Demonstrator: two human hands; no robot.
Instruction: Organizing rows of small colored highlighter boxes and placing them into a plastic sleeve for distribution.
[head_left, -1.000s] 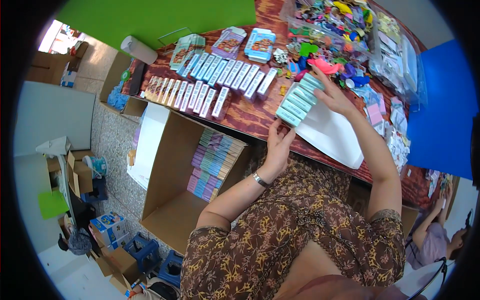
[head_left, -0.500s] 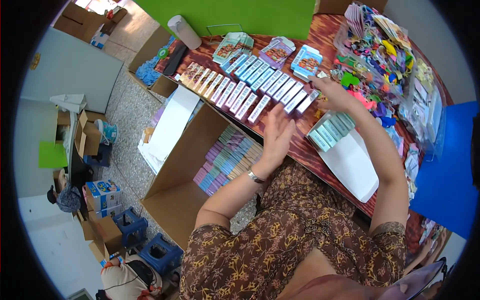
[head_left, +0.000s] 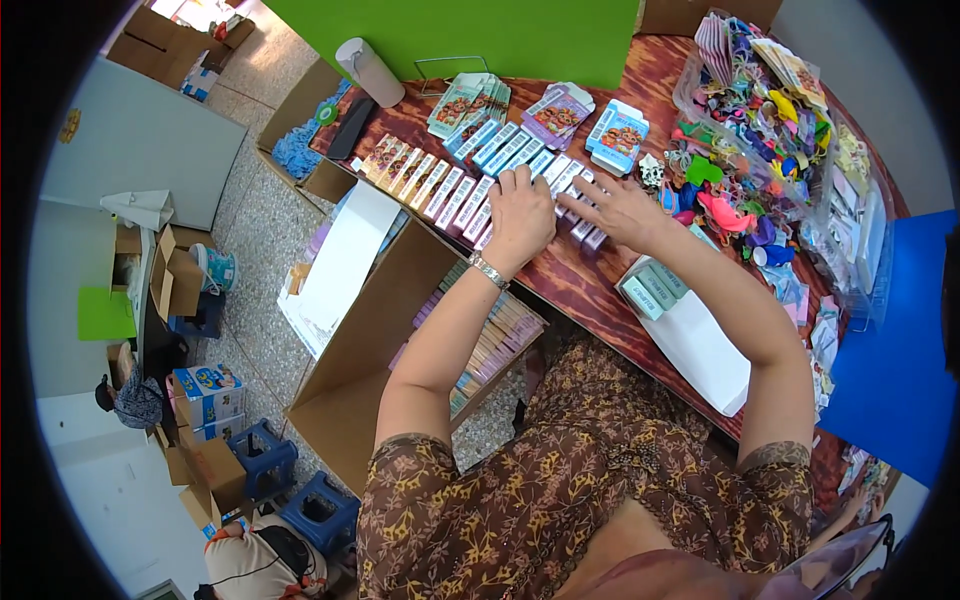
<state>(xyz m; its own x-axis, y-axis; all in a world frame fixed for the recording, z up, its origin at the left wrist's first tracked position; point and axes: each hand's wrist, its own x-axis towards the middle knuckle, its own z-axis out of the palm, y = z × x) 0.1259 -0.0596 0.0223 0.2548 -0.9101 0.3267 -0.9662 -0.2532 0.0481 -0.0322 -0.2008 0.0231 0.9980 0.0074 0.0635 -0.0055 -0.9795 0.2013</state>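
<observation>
Rows of small cardboard boxes stand on edge on the red-brown patterned table. My left hand [head_left: 520, 218] is over the near row, its bent fingers curled round the ends of pink boxes [head_left: 460, 203]. What its palm covers is hidden. To its right, my right hand [head_left: 628, 215] lies palm down with fingers stretched and apart, touching purple boxes [head_left: 567, 172]. Left of my hands are yellow boxes [head_left: 400, 165]; behind are blue boxes [head_left: 507, 147]. Several green boxes [head_left: 655, 288] sit on a white sheet [head_left: 705, 350] beneath my right forearm.
Flat printed cartons in green [head_left: 467, 102], purple [head_left: 558, 112] and blue [head_left: 618, 137] lie along the back. A clear tub [head_left: 735, 140] of colourful trinkets is at right. Below the table's left edge, a large open carton [head_left: 345, 370] holds packed boxes. A tumbler [head_left: 368, 72] stands at back left.
My left hand has moved up and left onto the near row. My right hand has shifted left and down from beside the blue carton to the purple boxes.
</observation>
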